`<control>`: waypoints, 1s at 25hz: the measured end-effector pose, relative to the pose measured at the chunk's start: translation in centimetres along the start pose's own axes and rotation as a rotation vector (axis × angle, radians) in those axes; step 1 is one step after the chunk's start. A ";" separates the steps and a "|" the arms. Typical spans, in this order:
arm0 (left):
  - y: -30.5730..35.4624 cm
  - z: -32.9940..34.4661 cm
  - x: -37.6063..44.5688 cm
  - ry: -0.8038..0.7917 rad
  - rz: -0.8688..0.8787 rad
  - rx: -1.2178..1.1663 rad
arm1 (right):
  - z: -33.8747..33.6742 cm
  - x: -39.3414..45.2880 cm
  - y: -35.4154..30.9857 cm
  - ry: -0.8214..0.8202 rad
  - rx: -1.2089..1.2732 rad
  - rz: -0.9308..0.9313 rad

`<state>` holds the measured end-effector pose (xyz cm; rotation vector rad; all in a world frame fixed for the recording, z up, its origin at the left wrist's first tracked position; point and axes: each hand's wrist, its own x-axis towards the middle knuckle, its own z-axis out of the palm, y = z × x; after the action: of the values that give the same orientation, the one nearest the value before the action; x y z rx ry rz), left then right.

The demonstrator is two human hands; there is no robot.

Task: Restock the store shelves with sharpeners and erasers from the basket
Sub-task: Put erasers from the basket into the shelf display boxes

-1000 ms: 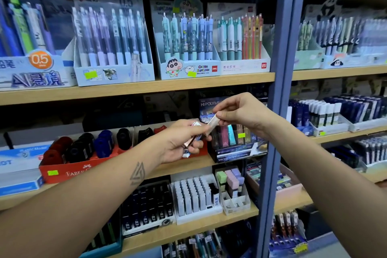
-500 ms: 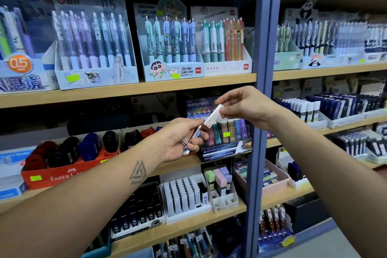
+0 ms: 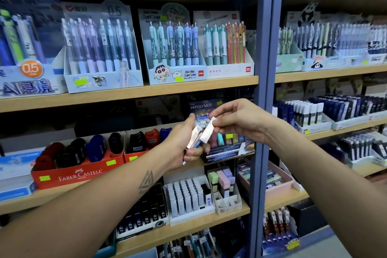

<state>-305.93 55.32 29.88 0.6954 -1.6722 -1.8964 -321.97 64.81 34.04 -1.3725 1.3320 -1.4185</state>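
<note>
Gripping a small bundle of slim white-sleeved erasers (image 3: 194,139), the left hand (image 3: 184,142) is raised before the dark Hi-Polymer display box (image 3: 222,153) on the middle wooden shelf (image 3: 129,94). The right hand (image 3: 236,120) pinches one slim white eraser (image 3: 208,130), tilted, its lower end touching the bundle.

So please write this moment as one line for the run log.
left hand: holds eraser stack | right hand: pinches one eraser | place: before eraser box
</note>
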 end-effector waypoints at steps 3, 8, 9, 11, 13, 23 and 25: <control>-0.1 0.1 -0.3 -0.024 0.039 0.054 | 1.6 0.0 0.3 0.003 -0.055 -0.048; -0.1 -0.6 -0.6 -0.054 0.050 0.070 | 3.4 0.3 0.3 0.054 -0.364 -0.126; -0.1 -0.7 -0.7 -0.062 0.045 0.074 | 3.6 0.3 0.3 0.053 -0.365 -0.114; 0.0 -0.8 -0.8 -0.078 0.032 0.076 | 3.7 0.4 0.4 0.050 -0.323 -0.089; 0.0 -0.8 -0.8 -0.078 0.016 0.068 | 3.7 0.4 0.3 0.060 -0.291 -0.073; 0.5 -2.4 -1.4 -0.191 -0.098 0.033 | 2.3 1.1 0.2 0.114 -0.202 -0.054; 0.3 -2.7 -1.6 -0.213 -0.092 0.046 | 2.2 1.1 0.2 0.115 -0.266 -0.054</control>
<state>-302.95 54.38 29.94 0.6162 -1.8467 -2.0642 -320.04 63.29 33.85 -1.5256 1.6167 -1.4117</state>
